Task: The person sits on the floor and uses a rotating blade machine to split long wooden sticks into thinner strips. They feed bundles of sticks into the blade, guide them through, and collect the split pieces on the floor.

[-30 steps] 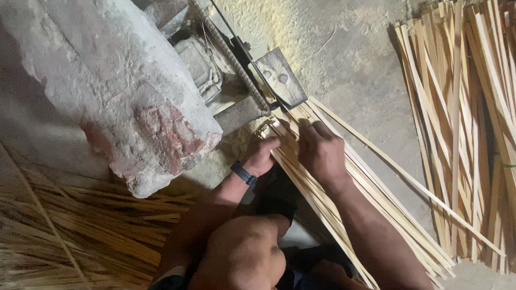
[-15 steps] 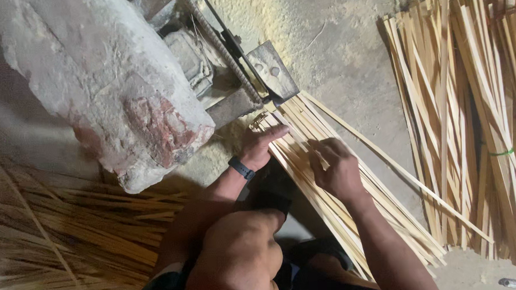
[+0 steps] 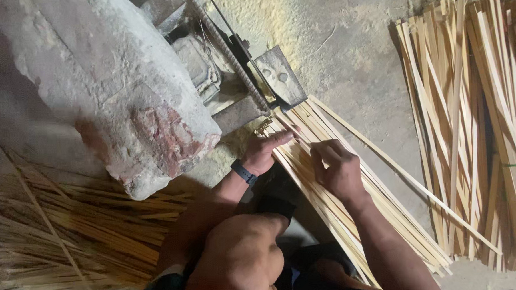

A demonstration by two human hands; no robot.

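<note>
A sheaf of long pale bamboo strips [image 3: 386,212] lies diagonally in front of me, its upper ends at the metal machine [image 3: 250,88]. My left hand [image 3: 267,150], with a dark band on the wrist, rests flat on the strips close to the machine's plate, fingers stretched out. Lower down the sheaf, my right hand [image 3: 339,171] has its fingers curled around a few strips. My bare knee [image 3: 239,260] fills the bottom centre.
A big rough stone block [image 3: 107,93] stands at the left. A heap of thin bamboo slivers [image 3: 61,237] lies at lower left. At the right a large tied bundle of wider bamboo strips [image 3: 474,126] rests on the dusty concrete floor [image 3: 352,56].
My right hand has slid back down the strips, away from the machine. The left hand has stayed near the machine and flattened its fingers on the strips.
</note>
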